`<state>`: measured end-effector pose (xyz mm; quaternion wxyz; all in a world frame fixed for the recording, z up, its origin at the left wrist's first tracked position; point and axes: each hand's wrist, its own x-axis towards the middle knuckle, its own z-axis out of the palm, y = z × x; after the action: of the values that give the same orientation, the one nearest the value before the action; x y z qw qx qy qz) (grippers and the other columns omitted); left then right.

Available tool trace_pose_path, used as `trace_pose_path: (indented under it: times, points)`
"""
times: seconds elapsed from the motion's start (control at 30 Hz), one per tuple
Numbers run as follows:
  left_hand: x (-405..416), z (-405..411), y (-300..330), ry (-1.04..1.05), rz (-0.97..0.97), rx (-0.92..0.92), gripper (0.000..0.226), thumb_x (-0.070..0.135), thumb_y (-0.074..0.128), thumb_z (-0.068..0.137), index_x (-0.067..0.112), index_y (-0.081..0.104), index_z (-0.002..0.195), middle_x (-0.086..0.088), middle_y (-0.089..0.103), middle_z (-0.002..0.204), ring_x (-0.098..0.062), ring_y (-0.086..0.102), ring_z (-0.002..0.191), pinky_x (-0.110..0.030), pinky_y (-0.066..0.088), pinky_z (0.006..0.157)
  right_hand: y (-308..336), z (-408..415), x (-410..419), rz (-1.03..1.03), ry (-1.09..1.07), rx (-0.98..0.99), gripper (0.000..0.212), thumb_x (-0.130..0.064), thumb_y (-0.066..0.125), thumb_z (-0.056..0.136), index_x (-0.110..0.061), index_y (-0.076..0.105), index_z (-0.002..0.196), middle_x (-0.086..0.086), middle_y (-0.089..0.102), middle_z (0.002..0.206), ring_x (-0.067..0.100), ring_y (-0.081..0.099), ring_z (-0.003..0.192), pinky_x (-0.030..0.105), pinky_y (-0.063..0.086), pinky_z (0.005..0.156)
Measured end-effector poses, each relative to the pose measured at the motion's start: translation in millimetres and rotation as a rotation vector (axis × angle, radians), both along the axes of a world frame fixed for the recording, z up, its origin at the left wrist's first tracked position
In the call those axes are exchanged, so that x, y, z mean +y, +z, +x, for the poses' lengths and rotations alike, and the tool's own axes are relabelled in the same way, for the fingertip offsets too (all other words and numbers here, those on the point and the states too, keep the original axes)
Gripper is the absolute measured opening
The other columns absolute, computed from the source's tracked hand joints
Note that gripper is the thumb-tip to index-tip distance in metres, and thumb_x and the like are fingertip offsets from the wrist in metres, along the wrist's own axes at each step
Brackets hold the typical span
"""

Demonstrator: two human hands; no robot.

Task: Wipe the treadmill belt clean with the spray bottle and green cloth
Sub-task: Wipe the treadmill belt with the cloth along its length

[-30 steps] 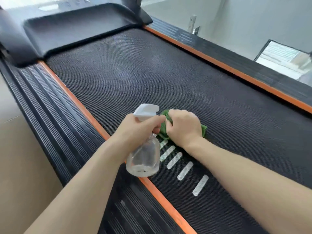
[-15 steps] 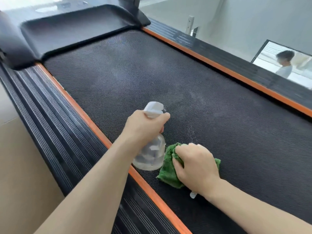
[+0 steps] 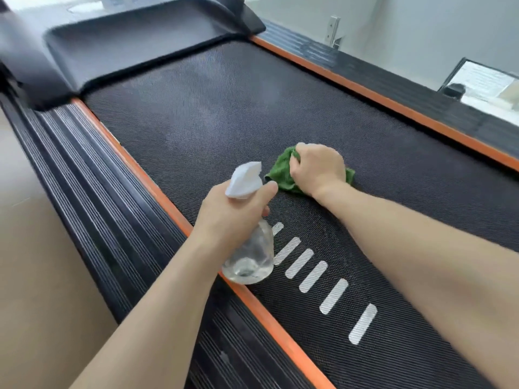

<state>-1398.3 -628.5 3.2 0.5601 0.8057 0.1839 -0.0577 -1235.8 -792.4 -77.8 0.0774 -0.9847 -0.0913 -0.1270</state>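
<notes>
Your left hand (image 3: 233,217) is closed around the neck of the spray bottle (image 3: 250,248), fingers wrapped at the trigger under the white nozzle head (image 3: 243,179). The bottle is clear, tilted, with its base over the orange trim strip (image 3: 157,189) at the left edge of the treadmill belt (image 3: 224,113); it looks nearly empty, though the motion blur makes that hard to call. Your right hand (image 3: 318,168) is fisted on the green cloth (image 3: 282,171), bunching it and pressing it onto the belt, just right of the nozzle. Cloth edges show on both sides of the hand. Row of white dash markings (image 3: 311,276) on the belt sits nearer you, between your forearms. Ribbed black side rail (image 3: 92,186) runs left of the trim.
</notes>
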Motion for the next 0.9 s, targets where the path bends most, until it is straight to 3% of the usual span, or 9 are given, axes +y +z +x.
trace_pose_path:
  times: [0.17, 0.27, 0.37, 0.43, 0.53, 0.63, 0.77, 0.9]
  points:
    - [-0.9, -1.5, 3.9, -0.015, -0.007, 0.007, 0.039, 0.048, 0.072, 0.094, 0.012, 0.076, 0.079, 0.010, 0.073, 0.062, -0.008, 0.065, 0.065, -0.030, 0.053, 0.074, 2.5, -90.4, 6.4, 0.055, 0.183, -0.031, 0.022, -0.032, 0.056, 0.086, -0.022, 0.044, 0.070, 0.002, 0.062, 0.072, 0.030, 0.057, 0.069, 0.035, 0.036, 0.065]
    - [1.0, -0.6, 4.7, 0.005, -0.029, 0.024, 0.040, 0.046, 0.073, 0.093, 0.007, 0.076, 0.085, 0.002, 0.077, 0.068, -0.011, 0.064, 0.066, -0.033, 0.053, 0.074, 1.3, -141.5, 12.8, 0.038, 0.353, 0.032, 0.021, -0.036, 0.058, 0.084, -0.018, 0.058, 0.073, -0.003, 0.059, 0.067, 0.024, 0.055, 0.065, 0.037, 0.043, 0.064]
    - [5.7, 1.5, 4.0, 0.026, -0.056, 0.023, 0.039, 0.045, 0.074, 0.092, 0.007, 0.078, 0.091, -0.010, 0.079, 0.079, -0.012, 0.064, 0.065, -0.033, 0.054, 0.069, 3.9, -119.8, 13.9, 0.005, 0.453, 0.024, 0.020, -0.036, 0.059, 0.083, -0.017, 0.061, 0.075, -0.001, 0.061, 0.068, 0.027, 0.058, 0.066, 0.037, 0.046, 0.063]
    - [11.4, 0.6, 3.7, 0.029, -0.070, 0.016, 0.033, 0.046, 0.074, 0.092, 0.014, 0.077, 0.086, -0.005, 0.076, 0.068, -0.008, 0.062, 0.057, -0.026, 0.048, 0.059, 4.4, -82.8, 25.7, 0.057, 0.380, -0.020, 0.019, -0.032, 0.058, 0.081, -0.016, 0.056, 0.071, 0.006, 0.064, 0.070, 0.032, 0.060, 0.066, 0.037, 0.045, 0.062]
    - [22.1, -2.3, 3.9, 0.003, -0.124, 0.006, 0.024, 0.047, 0.073, 0.093, 0.024, 0.076, 0.087, 0.003, 0.075, 0.066, -0.006, 0.066, 0.061, -0.025, 0.048, 0.060, 2.7, -28.1, 52.1, 0.038, 0.196, 0.011, 0.019, -0.032, 0.048, 0.089, -0.017, 0.057, 0.081, 0.008, 0.069, 0.086, 0.035, 0.063, 0.081, 0.037, 0.038, 0.066]
    - [36.0, -3.3, 5.5, 0.000, -0.144, -0.020, 0.025, 0.046, 0.074, 0.093, 0.021, 0.077, 0.088, 0.003, 0.073, 0.064, -0.010, 0.068, 0.064, -0.027, 0.052, 0.063, 3.3, -6.1, 66.5, -0.025, 0.106, 0.015, 0.024, -0.033, 0.043, 0.094, -0.016, 0.059, 0.089, 0.008, 0.070, 0.095, 0.034, 0.063, 0.088, 0.036, 0.034, 0.069]
    - [53.6, 9.3, 9.5, -0.034, -0.119, -0.011, 0.030, 0.045, 0.075, 0.093, 0.015, 0.077, 0.090, 0.004, 0.072, 0.062, -0.005, 0.062, 0.050, -0.023, 0.047, 0.055, 5.2, -43.6, 66.0, 0.004, 0.086, -0.010, 0.019, -0.032, 0.049, 0.090, -0.016, 0.058, 0.082, 0.007, 0.068, 0.087, 0.034, 0.061, 0.082, 0.037, 0.036, 0.067]
    - [69.8, 36.3, 26.5, -0.048, -0.115, 0.039, 0.039, 0.045, 0.075, 0.092, 0.007, 0.077, 0.099, 0.005, 0.072, 0.062, -0.003, 0.059, 0.050, -0.019, 0.047, 0.051, 7.8, -133.9, 67.5, 0.070, 0.295, 0.003, 0.018, -0.029, 0.055, 0.080, -0.016, 0.050, 0.068, 0.003, 0.055, 0.066, 0.029, 0.052, 0.064, 0.036, 0.035, 0.059]
